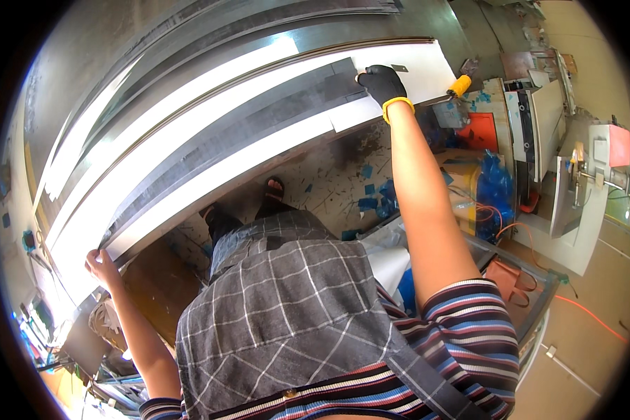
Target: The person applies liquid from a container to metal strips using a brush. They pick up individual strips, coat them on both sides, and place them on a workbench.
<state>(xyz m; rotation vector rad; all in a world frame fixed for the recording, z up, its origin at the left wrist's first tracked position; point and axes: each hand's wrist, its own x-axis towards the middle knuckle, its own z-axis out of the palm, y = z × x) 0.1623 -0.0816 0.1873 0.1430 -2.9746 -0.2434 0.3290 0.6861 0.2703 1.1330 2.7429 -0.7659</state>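
Note:
A long dark grey strip [259, 115] lies lengthwise over a white sheet [423, 66] on the workbench, curving across the fisheye picture. My left hand [103, 269] is bare and pinches the strip's left end at the bench's near corner; part of its grip is hidden. At the other end, my right hand [383, 84], in a black fingerless glove with a yellow cuff, has curled fingers closed at the strip's right edge. A small grey metal plate [399, 68] lies just beyond that hand.
A yellow-handled tool [460, 86] rests by the bench's right end. Long metal strips [273, 28] lie farther back. Below stand a red panel [479, 131] and blue plastic wrap [495, 185]. An orange cable [581, 304] crosses the floor at right.

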